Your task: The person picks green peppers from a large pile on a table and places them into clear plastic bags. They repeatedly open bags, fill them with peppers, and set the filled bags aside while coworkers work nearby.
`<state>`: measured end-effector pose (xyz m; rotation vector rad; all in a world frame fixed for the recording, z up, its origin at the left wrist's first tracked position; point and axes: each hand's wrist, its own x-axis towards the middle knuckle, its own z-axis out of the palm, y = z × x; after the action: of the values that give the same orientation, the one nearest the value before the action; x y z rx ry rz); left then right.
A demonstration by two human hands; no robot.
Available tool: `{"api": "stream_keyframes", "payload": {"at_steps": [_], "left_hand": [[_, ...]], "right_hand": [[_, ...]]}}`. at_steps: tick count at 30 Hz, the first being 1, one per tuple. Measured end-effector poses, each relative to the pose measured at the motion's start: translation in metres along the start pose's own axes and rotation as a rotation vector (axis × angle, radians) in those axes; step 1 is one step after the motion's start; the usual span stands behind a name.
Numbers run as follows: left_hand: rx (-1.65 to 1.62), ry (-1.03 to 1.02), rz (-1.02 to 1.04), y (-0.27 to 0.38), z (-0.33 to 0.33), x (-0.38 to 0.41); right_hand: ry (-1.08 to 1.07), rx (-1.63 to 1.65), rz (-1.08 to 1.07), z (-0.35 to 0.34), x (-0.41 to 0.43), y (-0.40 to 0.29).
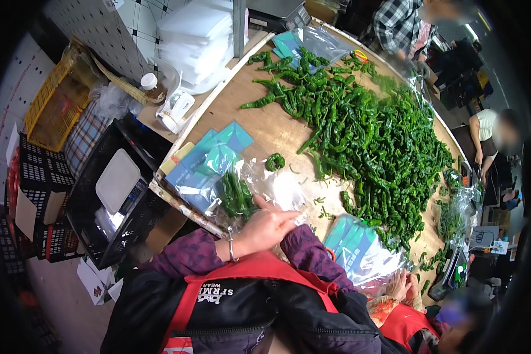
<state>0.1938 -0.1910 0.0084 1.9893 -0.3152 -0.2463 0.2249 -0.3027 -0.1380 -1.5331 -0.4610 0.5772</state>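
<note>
My left hand, with a bracelet at the wrist, reaches in front of me over the near table edge, fingers bent. It lies against clear plastic film, and whether it grips the film is unclear. My right hand is largely hidden beside it, where the right purple sleeve ends. Just beyond, a clear plastic bag holds long green peppers. Flat blue-green printed bags lie to its left. One curled green pepper rests above the film. A large pile of green peppers covers much of the wooden table.
Printed bags lie right of me, near a co-worker's hands. Black crates and a yellow basket stand left. A white-lidded jar and stacked white sheets are beyond the table's left edge. Other people stand along the far side.
</note>
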Motion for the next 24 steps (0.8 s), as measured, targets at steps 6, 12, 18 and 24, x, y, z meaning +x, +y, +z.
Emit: {"api": "stream_keyframes", "payload": {"at_steps": [6,12,18,24], "left_hand": [[-0.066,0.106,-0.155,-0.044,-0.012,-0.003],[-0.155,0.055,-0.127,-0.047,-0.014,0.003],[-0.161,-0.071,-0.092,-0.046,-0.006,0.007],[-0.119,-0.091,-0.204,-0.045,-0.018,0.011]], "right_hand": [[-0.294,-0.588,0.412,-0.04,-0.009,-0.094],[0.28,-0.163,0.286,-0.112,0.046,-0.141],[0.388,-0.946,0.169,-0.091,0.112,-0.011],[0.401,-0.801,0.311,-0.134,0.102,-0.067]]}}
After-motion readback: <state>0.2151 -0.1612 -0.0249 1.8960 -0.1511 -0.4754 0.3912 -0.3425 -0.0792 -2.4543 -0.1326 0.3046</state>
